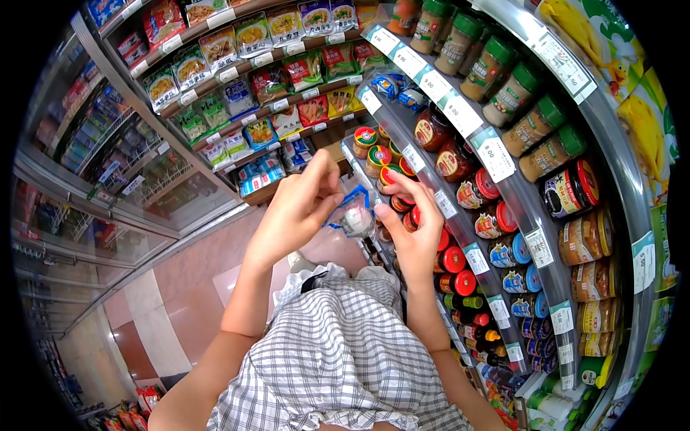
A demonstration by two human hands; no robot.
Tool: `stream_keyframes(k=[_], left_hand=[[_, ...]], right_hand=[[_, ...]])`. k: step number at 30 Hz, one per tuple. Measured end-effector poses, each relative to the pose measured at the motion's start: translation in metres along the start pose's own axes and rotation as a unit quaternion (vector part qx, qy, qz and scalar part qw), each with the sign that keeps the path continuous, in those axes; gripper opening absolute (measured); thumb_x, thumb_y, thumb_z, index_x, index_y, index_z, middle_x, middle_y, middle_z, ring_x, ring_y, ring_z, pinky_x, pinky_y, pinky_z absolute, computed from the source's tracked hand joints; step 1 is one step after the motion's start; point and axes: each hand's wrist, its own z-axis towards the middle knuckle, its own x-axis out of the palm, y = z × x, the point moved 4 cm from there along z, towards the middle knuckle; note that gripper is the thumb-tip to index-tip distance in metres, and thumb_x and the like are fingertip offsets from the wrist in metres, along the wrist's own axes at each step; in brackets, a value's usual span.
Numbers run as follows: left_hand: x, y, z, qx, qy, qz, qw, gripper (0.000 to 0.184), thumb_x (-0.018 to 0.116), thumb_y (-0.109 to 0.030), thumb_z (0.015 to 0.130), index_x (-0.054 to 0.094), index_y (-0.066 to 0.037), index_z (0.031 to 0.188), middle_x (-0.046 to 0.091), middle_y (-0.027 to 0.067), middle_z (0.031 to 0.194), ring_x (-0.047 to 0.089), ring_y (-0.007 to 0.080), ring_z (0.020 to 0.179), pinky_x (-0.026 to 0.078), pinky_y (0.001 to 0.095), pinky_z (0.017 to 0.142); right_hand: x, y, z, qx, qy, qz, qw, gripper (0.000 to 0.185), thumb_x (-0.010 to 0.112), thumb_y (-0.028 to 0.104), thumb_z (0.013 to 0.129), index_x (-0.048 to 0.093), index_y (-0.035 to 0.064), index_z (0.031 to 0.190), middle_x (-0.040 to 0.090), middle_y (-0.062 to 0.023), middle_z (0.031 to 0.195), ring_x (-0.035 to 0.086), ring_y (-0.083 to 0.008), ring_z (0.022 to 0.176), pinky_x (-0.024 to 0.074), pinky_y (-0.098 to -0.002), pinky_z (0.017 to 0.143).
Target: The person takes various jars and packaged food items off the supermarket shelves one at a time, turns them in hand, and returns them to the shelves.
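In front of my body I have a small clear plastic packet (356,221) with blue edges. Inside it is a round whitish thing, perhaps an egg, too small to name surely. My left hand (305,197) is closed, with thumb and fingertips pinching the packet's left side. On the packet's other side is my right hand (415,219), its thumb and forefinger curved but apart. The right thumb tip is close against the packet's right edge; I cannot tell whether it touches. Lidded jars (379,158) on the shelf lie behind my right fingers.
On the right, curved shelves hold green-capped spice bottles (485,68), sauce jars (478,190) and price labels (496,154). Bagged foods (269,82) fill the shelves ahead. A glass-doored cooler (122,158) stands left, beside the tiled floor (187,309).
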Motion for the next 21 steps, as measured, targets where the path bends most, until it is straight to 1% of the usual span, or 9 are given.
stream_keyframes(k=[2,3,6,8,11,14,15,18,21], left_hand=[[0.004,-0.007,-0.001,0.011,0.041,0.022,0.999,0.027,0.056,0.014,0.085,0.039,-0.003,0.096,0.054,0.0082,0.081,0.057,0.0105,0.079,0.05,0.0267,0.072],[0.006,-0.009,0.0,0.014,0.056,0.029,0.998,0.027,0.055,0.014,0.084,0.04,-0.003,0.097,0.054,0.0081,0.082,0.057,0.0106,0.079,0.05,0.0266,0.073],[0.009,-0.01,0.001,-0.008,0.056,-0.01,0.998,0.028,0.06,0.009,0.084,0.042,-0.002,0.102,0.061,0.0091,0.081,0.061,0.0126,0.076,0.051,0.026,0.073],[0.007,-0.017,0.001,-0.035,0.034,-0.058,0.997,0.03,0.063,0.004,0.084,0.043,-0.002,0.105,0.066,0.0117,0.079,0.065,0.0165,0.07,0.051,0.0271,0.068],[0.0,-0.017,0.0,-0.016,-0.009,-0.09,0.996,0.028,0.069,-0.003,0.085,0.053,0.0,0.109,0.069,0.007,0.083,0.065,0.0101,0.077,0.053,0.0252,0.071],[-0.005,-0.001,-0.008,-0.106,-0.014,-0.205,0.973,0.024,0.072,-0.006,0.082,0.064,0.003,0.103,0.07,0.0091,0.089,0.064,0.0105,0.08,0.05,0.0248,0.073],[-0.003,-0.004,-0.009,-0.072,-0.03,-0.223,0.972,0.016,0.071,-0.011,0.085,0.068,0.004,0.092,0.069,0.0071,0.087,0.063,0.0094,0.078,0.049,0.0235,0.071],[0.001,0.005,-0.015,-0.105,-0.024,-0.254,0.961,0.019,0.069,-0.016,0.089,0.068,0.003,0.089,0.067,0.0059,0.085,0.06,0.0086,0.074,0.048,0.0222,0.069],[0.004,-0.001,-0.013,-0.068,-0.069,-0.26,0.961,0.022,0.065,-0.019,0.093,0.066,0.001,0.086,0.066,0.0035,0.081,0.058,0.0073,0.069,0.047,0.0215,0.065]], right_hand=[[0.002,-0.009,0.002,0.05,0.062,0.045,0.996,0.03,0.078,0.02,0.078,0.072,0.0023,0.101,0.066,-0.0064,0.082,0.057,-0.0223,0.089,0.0444,-0.0343,0.085],[0.004,-0.01,0.003,0.044,0.085,0.052,0.994,0.02,0.077,0.018,0.08,0.073,0.0011,0.09,0.065,-0.0049,0.074,0.056,-0.0185,0.083,0.0438,-0.0319,0.08],[0.002,-0.019,-0.002,0.136,0.112,0.124,0.977,0.016,0.078,0.016,0.08,0.072,0.0008,0.08,0.064,-0.0035,0.073,0.054,-0.0139,0.078,0.0418,-0.0288,0.075],[0.0,-0.015,-0.002,0.148,0.08,0.177,0.97,0.014,0.077,0.011,0.08,0.07,0.0,0.076,0.063,-0.0024,0.071,0.052,-0.0102,0.075,0.0398,-0.0263,0.073],[-0.007,-0.009,-0.001,0.163,0.013,0.261,0.951,0.013,0.075,0.007,0.082,0.068,-0.002,0.076,0.063,-0.0017,0.074,0.053,-0.008,0.075,0.0399,-0.0235,0.072],[-0.015,-0.007,0.0,0.174,-0.009,0.322,0.931,0.012,0.072,0.005,0.086,0.067,-0.0017,0.078,0.062,-0.0001,0.076,0.053,-0.0052,0.071,0.0393,-0.0203,0.068],[-0.016,-0.004,0.001,0.166,-0.012,0.327,0.93,0.012,0.071,0.005,0.086,0.067,-0.0017,0.078,0.062,0.0001,0.075,0.053,-0.0051,0.071,0.0393,-0.0202,0.068],[-0.018,0.004,0.0,0.15,-0.016,0.34,0.928,0.011,0.07,0.005,0.087,0.067,-0.0017,0.079,0.061,0.0005,0.075,0.053,-0.0047,0.071,0.0391,-0.0199,0.069],[-0.015,0.006,-0.001,0.152,-0.012,0.353,0.923,0.012,0.069,0.006,0.088,0.067,-0.0019,0.08,0.062,0.0005,0.075,0.053,-0.0045,0.071,0.0389,-0.0197,0.069]])
